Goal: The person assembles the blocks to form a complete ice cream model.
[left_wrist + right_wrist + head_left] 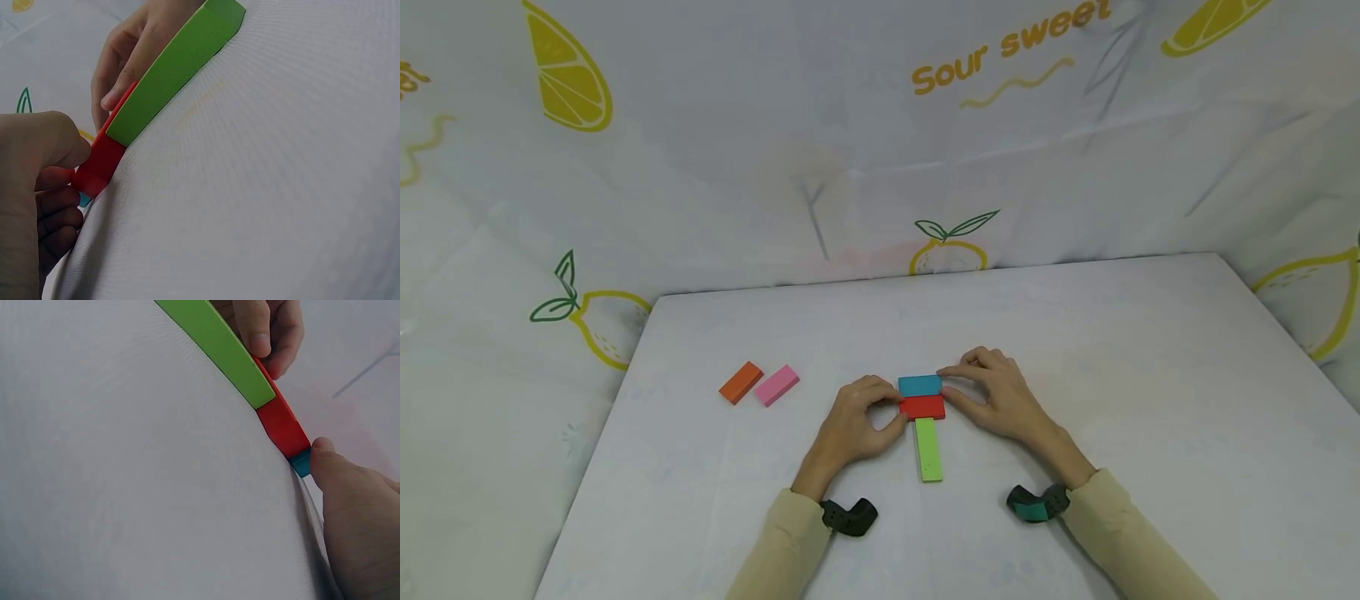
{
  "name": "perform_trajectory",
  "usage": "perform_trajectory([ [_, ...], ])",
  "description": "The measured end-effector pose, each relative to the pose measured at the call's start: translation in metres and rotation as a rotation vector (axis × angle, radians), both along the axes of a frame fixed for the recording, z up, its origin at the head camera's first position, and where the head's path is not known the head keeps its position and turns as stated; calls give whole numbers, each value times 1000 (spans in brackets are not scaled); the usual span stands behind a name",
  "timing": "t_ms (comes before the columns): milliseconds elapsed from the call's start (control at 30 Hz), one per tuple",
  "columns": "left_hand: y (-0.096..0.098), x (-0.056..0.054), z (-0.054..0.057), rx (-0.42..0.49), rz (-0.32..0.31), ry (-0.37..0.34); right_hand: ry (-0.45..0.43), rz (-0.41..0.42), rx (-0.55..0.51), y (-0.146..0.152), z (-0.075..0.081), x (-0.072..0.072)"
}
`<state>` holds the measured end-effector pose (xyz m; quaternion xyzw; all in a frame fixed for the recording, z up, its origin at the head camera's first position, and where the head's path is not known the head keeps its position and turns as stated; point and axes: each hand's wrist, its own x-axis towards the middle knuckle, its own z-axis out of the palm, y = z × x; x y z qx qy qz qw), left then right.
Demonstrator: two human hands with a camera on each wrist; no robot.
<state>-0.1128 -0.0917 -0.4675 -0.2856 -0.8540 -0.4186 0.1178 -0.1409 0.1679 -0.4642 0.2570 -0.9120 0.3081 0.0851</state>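
A blue block (920, 386), a red block (922, 407) and a green block (928, 451) lie flat together on the table. Blue and red sit side by side crosswise; green runs lengthwise from the red one's near side. My left hand (856, 421) pinches the red block's left end between thumb and index finger. At the blue block's right end, my right hand (996, 396) pinches with index finger on the far corner and thumb on the near one. In the left wrist view, only a bit of the blue block (85, 199) shows past the left fingers.
To the left lie an orange block (741, 383) and a pink block (777, 386), close together and slanted. The white-covered table (1135, 358) ends at a back edge against a hanging lemon-print cloth (737, 167). Both wrists wear dark camera mounts (850, 517).
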Motion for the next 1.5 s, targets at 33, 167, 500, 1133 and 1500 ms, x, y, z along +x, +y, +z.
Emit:
perform_trajectory([
  [33, 0, 0, 0, 1, 0, -2, 0, 1, -1, 0, 0, 0],
  [167, 0, 0, 0, -2, 0, 4, 4, 4, 3, 0, 1, 0],
  [500, -1, -1, -1, -4, -4, -8, 11, 7, 4, -1, 1, 0],
  [1133, -1, -1, -4, 50, 124, 64, 40, 6, -3, 0, -2, -1],
  [1500, -3, 4, -3, 114, 171, 50, 23, 3, 7, 2, -2, 0],
])
